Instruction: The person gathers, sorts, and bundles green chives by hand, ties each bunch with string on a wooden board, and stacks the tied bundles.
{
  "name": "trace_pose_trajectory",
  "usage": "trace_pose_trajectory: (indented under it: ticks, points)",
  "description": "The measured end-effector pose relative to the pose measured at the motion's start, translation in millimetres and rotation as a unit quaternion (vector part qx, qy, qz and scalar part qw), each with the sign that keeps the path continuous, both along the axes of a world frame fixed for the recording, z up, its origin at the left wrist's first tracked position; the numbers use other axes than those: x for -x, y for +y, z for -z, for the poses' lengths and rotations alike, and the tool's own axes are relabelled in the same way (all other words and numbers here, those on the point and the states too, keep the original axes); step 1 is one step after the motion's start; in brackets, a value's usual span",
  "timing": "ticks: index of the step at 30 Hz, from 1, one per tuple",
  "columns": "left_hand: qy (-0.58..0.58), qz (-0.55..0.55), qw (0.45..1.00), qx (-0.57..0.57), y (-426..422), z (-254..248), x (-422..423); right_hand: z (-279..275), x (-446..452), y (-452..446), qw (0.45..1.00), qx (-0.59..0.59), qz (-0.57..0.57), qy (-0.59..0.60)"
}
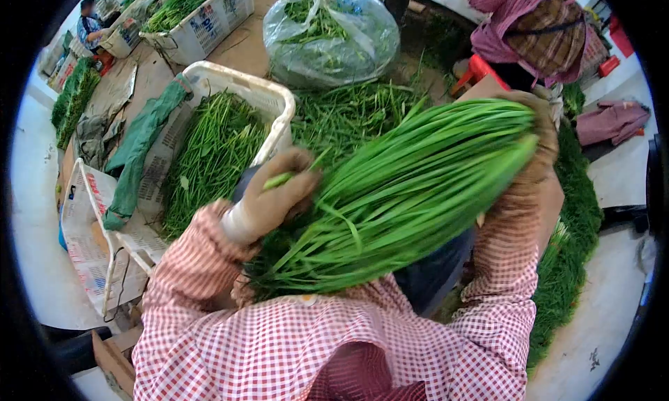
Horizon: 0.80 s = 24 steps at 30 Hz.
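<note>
A large bunch of garlic chives [418, 192] lies slantwise across my lap, its long flat leaves fanning toward my left side. My right hand [540, 140], in a brown glove, is closed around the far right end of the bunch, with its fingers mostly hidden. Left of the leaves, my gloved left hand [272, 195] is curled with a short green chive piece [279, 181] pinched in its fingers. Close to that hand stands a white plastic crate [282, 105] holding loose chives [216, 140].
Loose chives [355, 115] cover the floor ahead, near a clear plastic bag [331, 35] of greens. Another full crate [209, 25] stands behind. Chive bundles [575, 227] line the floor at right. A co-worker [536, 32] bends at upper right; another person [90, 28] sits far left.
</note>
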<state>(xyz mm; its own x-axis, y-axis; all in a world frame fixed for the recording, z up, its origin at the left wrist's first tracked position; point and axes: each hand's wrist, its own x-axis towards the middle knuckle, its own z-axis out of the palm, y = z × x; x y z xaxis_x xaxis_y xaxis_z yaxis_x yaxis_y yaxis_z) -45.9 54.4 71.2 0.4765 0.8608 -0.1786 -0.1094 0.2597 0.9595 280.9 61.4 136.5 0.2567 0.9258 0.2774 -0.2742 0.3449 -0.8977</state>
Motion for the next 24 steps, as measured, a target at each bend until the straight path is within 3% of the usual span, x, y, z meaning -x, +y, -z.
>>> trace_pose_trajectory:
  ticks: [2,4,5,6,7,8,10,11,12,13,15,16,18,19,20,21,22,24]
  points:
    - [0.157,-0.079,0.959,-0.224,-0.2,33.5,22.7,-19.7,-52.5,18.4,0.984,-0.099,-0.113,0.096]
    - [0.246,-0.101,0.895,-0.357,1.3,44.1,27.9,-8.6,-61.1,45.5,0.974,-0.09,-0.203,0.034]
    - [0.324,-0.108,0.872,-0.351,-2.6,43.2,25.9,30.7,-68.0,80.0,0.978,-0.032,-0.102,-0.177]
    - [0.355,-0.025,0.872,-0.336,-1.2,44.0,29.6,80.4,-68.5,104.4,0.929,0.036,0.003,-0.369]
    - [0.448,0.075,0.833,-0.318,-13.3,19.0,31.2,120.3,-58.0,108.7,0.832,0.105,0.102,-0.536]
    - [0.516,0.149,0.784,-0.312,-14.4,-7.0,17.9,128.3,-26.1,117.6,0.785,0.001,0.217,-0.58]
    - [0.429,0.154,0.796,-0.398,-21.0,-22.8,11.3,92.8,1.1,127.9,0.844,0.06,0.158,-0.509]
    - [0.396,0.182,0.8,-0.413,-24.9,-29.0,13.7,89.4,-18.1,151.3,0.934,0.056,0.065,-0.346]
    - [0.359,0.203,0.8,-0.434,-26.3,-30.7,14.5,72.6,-18.6,155.5,0.972,0.059,0.04,-0.223]
    - [0.33,0.199,0.803,-0.455,-28.9,-23.3,15.0,52.1,-14.0,157.8,0.994,0.057,0.02,-0.095]
    - [0.298,0.252,0.804,-0.449,-27.9,-13.1,8.5,13.6,-1.1,138.4,0.987,0.007,0.142,-0.07]
    - [0.273,0.292,0.81,-0.429,-27.1,-4.0,2.2,8.0,8.1,129.2,0.969,-0.053,0.212,-0.117]
    - [0.269,0.265,0.815,-0.439,-37.2,11.8,-23.1,36.0,19.0,115.0,0.98,-0.167,-0.036,-0.099]
    - [0.287,0.323,0.802,-0.413,-37.2,-4.9,-28.7,92.4,18.4,128.1,0.915,-0.093,0.074,-0.386]
    - [0.301,0.379,0.782,-0.393,-33.0,-17.9,-29.5,126.4,24.6,130.4,0.75,-0.013,0.172,-0.638]
    - [0.252,0.336,0.803,-0.423,-39.9,-10.4,-34.7,125.6,34.6,114.7,0.821,0.056,0.1,-0.559]
    - [0.247,0.322,0.811,-0.422,-39.6,-4.5,-37.3,122.4,32.2,123.3,0.816,0.05,0.09,-0.569]
    - [0.041,0.25,0.889,-0.381,-42.0,3.0,-25.7,127.4,30.9,135.2,0.893,-0.02,0.166,-0.418]
